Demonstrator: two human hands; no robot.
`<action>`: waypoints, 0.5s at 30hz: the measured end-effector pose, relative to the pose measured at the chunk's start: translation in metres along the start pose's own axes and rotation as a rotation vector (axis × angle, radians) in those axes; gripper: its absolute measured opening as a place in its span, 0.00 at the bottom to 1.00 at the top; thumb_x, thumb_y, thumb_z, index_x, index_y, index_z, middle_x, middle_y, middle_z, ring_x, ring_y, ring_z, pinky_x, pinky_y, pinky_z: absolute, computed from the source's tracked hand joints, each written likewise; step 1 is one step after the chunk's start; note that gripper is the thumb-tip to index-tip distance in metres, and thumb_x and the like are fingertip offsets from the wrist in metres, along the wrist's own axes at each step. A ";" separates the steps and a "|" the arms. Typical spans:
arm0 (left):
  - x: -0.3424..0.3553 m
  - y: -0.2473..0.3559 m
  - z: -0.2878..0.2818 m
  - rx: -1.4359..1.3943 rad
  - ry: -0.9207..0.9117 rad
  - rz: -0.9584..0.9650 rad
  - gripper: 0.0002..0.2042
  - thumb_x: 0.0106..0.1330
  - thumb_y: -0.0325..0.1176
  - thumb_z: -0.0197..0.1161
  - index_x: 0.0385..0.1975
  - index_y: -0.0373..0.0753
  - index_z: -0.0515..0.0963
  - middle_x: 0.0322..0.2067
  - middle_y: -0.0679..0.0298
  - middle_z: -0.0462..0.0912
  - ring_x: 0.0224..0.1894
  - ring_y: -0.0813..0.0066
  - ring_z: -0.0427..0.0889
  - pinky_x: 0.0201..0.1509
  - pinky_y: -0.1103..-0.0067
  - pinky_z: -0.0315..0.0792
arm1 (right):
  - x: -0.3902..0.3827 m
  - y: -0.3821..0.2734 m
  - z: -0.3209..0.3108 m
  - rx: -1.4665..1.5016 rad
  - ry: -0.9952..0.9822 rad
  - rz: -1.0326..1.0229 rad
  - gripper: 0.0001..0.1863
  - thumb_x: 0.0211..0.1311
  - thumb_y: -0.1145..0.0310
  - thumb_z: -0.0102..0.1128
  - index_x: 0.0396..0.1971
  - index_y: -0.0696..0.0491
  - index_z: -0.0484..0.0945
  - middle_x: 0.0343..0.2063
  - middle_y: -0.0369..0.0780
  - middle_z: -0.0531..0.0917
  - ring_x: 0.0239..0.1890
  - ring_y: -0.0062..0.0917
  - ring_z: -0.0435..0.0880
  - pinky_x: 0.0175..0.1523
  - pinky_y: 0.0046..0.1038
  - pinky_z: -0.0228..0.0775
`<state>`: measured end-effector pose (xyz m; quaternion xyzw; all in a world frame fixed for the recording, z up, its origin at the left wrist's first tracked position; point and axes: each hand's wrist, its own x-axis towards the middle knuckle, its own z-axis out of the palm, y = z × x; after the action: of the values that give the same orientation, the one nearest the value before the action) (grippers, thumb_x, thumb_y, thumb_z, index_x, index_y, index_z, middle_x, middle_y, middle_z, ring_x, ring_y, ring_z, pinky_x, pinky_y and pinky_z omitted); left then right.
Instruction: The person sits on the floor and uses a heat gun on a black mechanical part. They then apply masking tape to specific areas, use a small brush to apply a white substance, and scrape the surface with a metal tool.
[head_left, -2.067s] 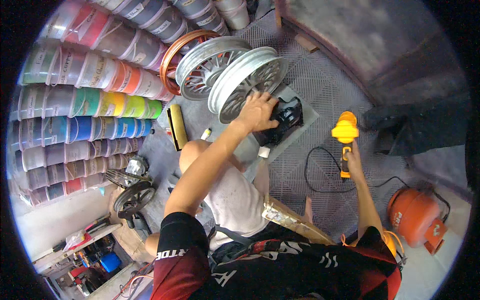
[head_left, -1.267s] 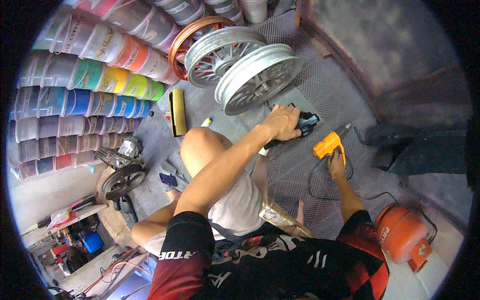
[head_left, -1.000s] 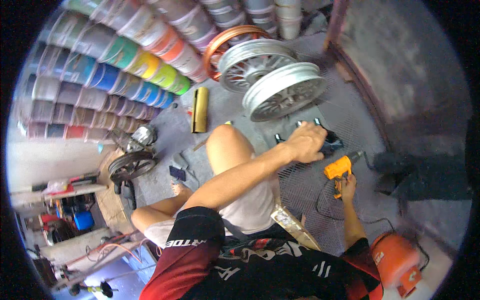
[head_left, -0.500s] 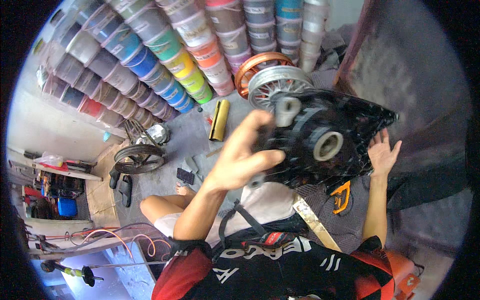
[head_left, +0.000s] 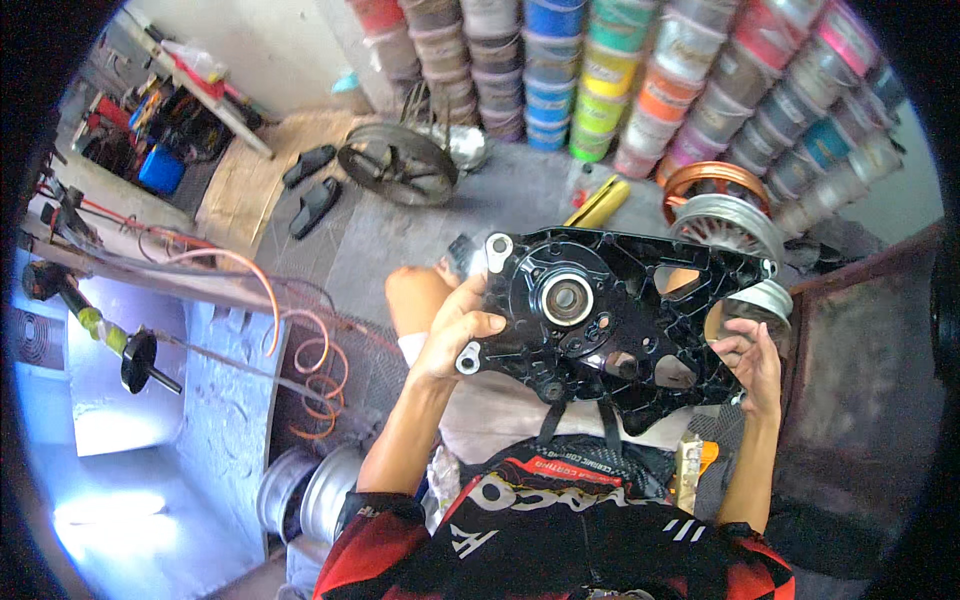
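Note:
A large black cast-metal housing [head_left: 630,320], with ribs, cut-outs and a round bearing seat, is held up level in front of my torso. Two bare silvery lugs stick out from its left end. My left hand [head_left: 455,325] grips that end between the lugs, its thumb over the upper face and the other fingers partly hidden. At the opposite end, the curled fingers of my right hand [head_left: 750,365] hold the edge. Beneath the housing are my lap and an orange-handled tool [head_left: 708,457], mostly covered.
Stacked, labelled tubs [head_left: 605,75] of many colours line the far wall. An orange wheel rim [head_left: 715,180] and silver rims stand beyond the housing. Farther left are a dark wheel [head_left: 400,165] and black sandals [head_left: 318,205]. A coiled orange hose [head_left: 320,375] hangs at left, near a spray booth.
The housing has turned from a tilted, blurred position to nearly level. My left hand has closed on its left end, and my right hand's spread fingers have curled onto its edge. The view has swung left.

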<state>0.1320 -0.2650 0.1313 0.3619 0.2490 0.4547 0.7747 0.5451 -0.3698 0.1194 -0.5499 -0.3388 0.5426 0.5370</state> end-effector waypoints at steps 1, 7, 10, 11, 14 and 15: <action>-0.003 -0.004 -0.006 0.000 0.030 0.007 0.34 0.52 0.30 0.62 0.63 0.29 0.63 0.53 0.54 0.76 0.54 0.68 0.79 0.59 0.75 0.73 | 0.005 0.007 0.005 0.002 -0.003 0.034 0.26 0.76 0.48 0.40 0.48 0.59 0.74 0.33 0.49 0.85 0.31 0.30 0.87 0.36 0.27 0.81; -0.010 -0.029 -0.035 0.103 0.134 -0.080 0.34 0.52 0.29 0.59 0.64 0.30 0.62 0.56 0.56 0.74 0.57 0.68 0.75 0.62 0.77 0.68 | 0.029 0.055 0.001 0.014 0.019 0.117 0.22 0.76 0.54 0.43 0.38 0.60 0.76 0.26 0.46 0.85 0.26 0.27 0.85 0.34 0.25 0.80; -0.008 -0.038 -0.043 0.142 0.155 -0.089 0.36 0.50 0.27 0.58 0.65 0.30 0.63 0.57 0.57 0.74 0.60 0.68 0.73 0.64 0.76 0.66 | 0.029 0.072 0.000 -0.039 0.126 0.085 0.22 0.75 0.55 0.45 0.35 0.61 0.76 0.25 0.46 0.84 0.28 0.29 0.86 0.35 0.30 0.82; -0.010 -0.043 -0.047 0.147 0.189 -0.124 0.36 0.49 0.28 0.58 0.65 0.30 0.63 0.58 0.57 0.73 0.60 0.68 0.73 0.65 0.76 0.65 | 0.027 0.073 0.001 -0.048 0.162 0.080 0.22 0.75 0.55 0.45 0.34 0.61 0.76 0.25 0.46 0.84 0.28 0.30 0.87 0.35 0.31 0.83; -0.011 -0.046 -0.051 0.175 0.218 -0.181 0.38 0.49 0.31 0.59 0.66 0.30 0.62 0.60 0.56 0.72 0.61 0.66 0.72 0.67 0.74 0.63 | 0.018 0.075 0.000 -0.039 0.168 0.047 0.22 0.74 0.55 0.47 0.34 0.62 0.76 0.25 0.48 0.84 0.28 0.35 0.87 0.36 0.34 0.84; -0.011 -0.047 -0.049 0.201 0.228 -0.186 0.38 0.49 0.31 0.59 0.66 0.30 0.62 0.60 0.56 0.72 0.62 0.65 0.71 0.67 0.74 0.62 | 0.015 0.077 -0.001 -0.038 0.170 0.041 0.23 0.74 0.55 0.47 0.34 0.62 0.76 0.24 0.48 0.84 0.28 0.35 0.87 0.36 0.34 0.83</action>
<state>0.1163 -0.2737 0.0649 0.3591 0.4117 0.3921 0.7402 0.5324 -0.3711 0.0418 -0.6110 -0.2908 0.4983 0.5420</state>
